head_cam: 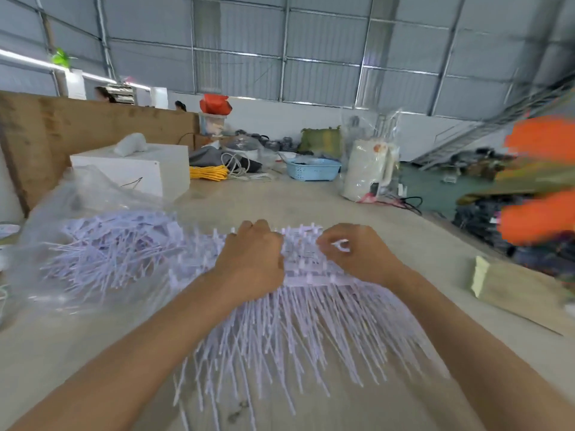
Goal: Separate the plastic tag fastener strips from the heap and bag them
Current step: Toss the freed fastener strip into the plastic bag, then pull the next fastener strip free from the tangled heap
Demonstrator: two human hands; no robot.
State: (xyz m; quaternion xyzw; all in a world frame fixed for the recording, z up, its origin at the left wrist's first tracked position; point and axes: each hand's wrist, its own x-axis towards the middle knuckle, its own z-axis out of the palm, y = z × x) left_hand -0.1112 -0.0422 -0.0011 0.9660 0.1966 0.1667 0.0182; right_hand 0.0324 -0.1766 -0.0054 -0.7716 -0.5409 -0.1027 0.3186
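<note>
Head view: left hand (253,262) curled over connector bars of fastener strips (298,309), likely pinning stack so right hand (357,253) could pinch one strip off top. Strips lay on table (404,225), pale lilac, thin stems fanned toward person. Heap (112,247) sat left on clear bag (93,194), tangled, blurred.

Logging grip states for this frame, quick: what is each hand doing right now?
Left hand: fingers curled, gripping the stack of fastener strips at its top bars.
Right hand: pinching a strip end between thumb and fingers.
</note>
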